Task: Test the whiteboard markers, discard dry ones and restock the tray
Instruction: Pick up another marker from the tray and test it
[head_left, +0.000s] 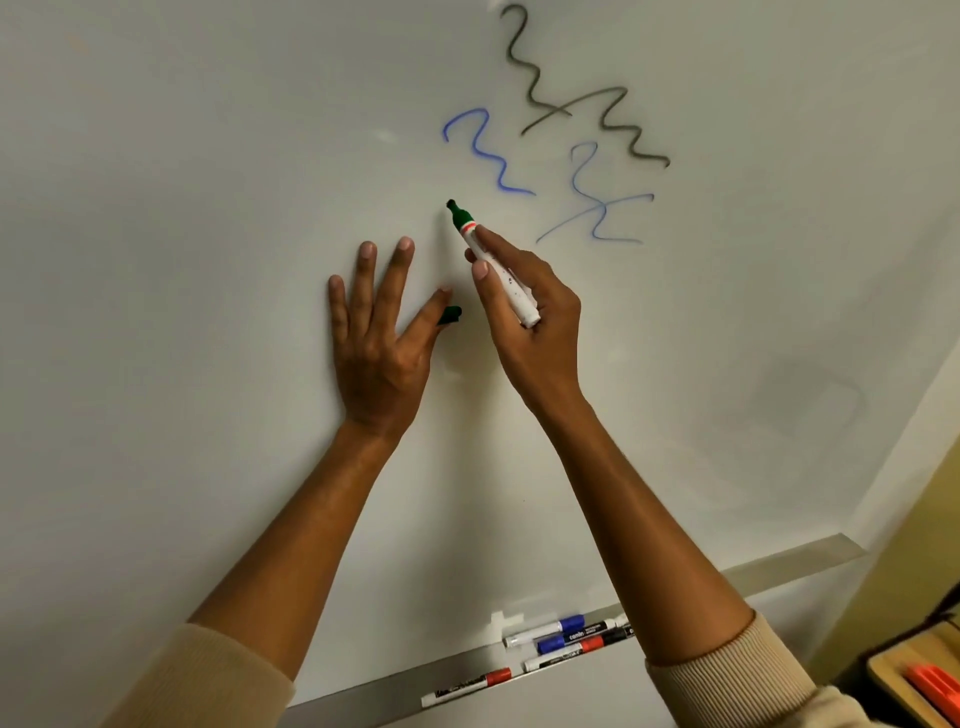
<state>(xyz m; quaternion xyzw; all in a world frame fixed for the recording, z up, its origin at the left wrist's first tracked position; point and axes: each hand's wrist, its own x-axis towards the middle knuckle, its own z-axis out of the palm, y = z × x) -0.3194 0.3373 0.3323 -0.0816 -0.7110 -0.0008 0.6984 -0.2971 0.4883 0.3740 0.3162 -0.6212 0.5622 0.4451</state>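
So the whiteboard (208, 260) filled pretty much the whole view, and I'll place everything off of it. The left hand (376, 332) was flat against the board about mid-height, fingers straight and spread wide, palm on the surface. Tucked between its thumb and first finger was a small green cap (451, 314), just poking out on the side toward the other hand.

Right beside that, the right hand (524, 312) was gripping a green marker (493, 262), fingers and thumb curled round the white barrel. The marker was tilted, uncapped tip pointing up and left, right at the board surface; couldn't honestly tell if it was touching. No green line showed at the tip.

Above the marker on the board there was a blue squiggle (485, 150), then further right a fainter blue squiggle (597, 200), and over both of them a big grey-black squiggle (571, 98).

Down along the board's bottom edge ran the metal tray (363, 696). In it lay a red-capped marker (467, 685) nearest the left end, then a bunch near the right forearm: a blue-capped marker (545, 630), a second blue one (569, 640), and another red and black one (571, 654), all lying flat. Off the board's bottom right corner sat a wooden box (904, 680) with something orange (935, 688) in it.
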